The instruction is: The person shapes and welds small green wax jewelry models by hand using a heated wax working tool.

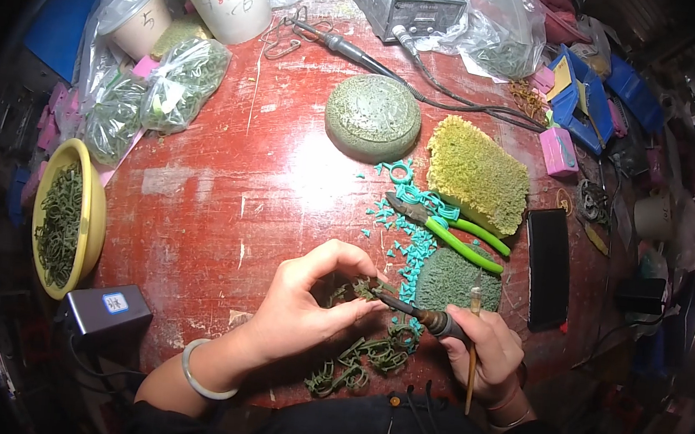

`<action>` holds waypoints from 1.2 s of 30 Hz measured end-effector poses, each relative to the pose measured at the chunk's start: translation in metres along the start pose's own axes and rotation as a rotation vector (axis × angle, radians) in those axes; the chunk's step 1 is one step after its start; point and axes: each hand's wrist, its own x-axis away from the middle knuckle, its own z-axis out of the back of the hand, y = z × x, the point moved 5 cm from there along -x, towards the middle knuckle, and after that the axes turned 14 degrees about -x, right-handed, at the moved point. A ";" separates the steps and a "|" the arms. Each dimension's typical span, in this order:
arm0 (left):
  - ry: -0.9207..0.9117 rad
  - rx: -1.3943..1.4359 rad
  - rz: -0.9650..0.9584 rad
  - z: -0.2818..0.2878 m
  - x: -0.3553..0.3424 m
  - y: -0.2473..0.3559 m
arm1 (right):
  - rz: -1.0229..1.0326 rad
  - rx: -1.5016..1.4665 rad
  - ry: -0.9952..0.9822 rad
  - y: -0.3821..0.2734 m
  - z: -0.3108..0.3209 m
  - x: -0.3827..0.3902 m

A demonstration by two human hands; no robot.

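Observation:
My left hand (301,309) pinches a small dark-green branched piece (360,288) between thumb and forefinger. My right hand (487,352) grips a pen-like hot tool (430,317), its metal tip at that piece, and a thin upright stick (469,379). More green branched pieces (350,368) lie below my hands. Just beyond are scattered turquoise bits (408,252), green-handled cutters (469,254) and a textured dark-green block (462,287).
A yellow bowl of green pieces (92,226) and a dark box (108,315) sit left. Bags (184,84), cups (230,5), a control unit (401,5) and a round pad (371,115) stand behind. A yellow sponge (474,166) and black phone (546,270) lie right.

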 end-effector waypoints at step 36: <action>0.029 -0.072 -0.024 0.004 0.001 0.003 | -0.050 -0.087 -0.001 0.003 0.002 -0.001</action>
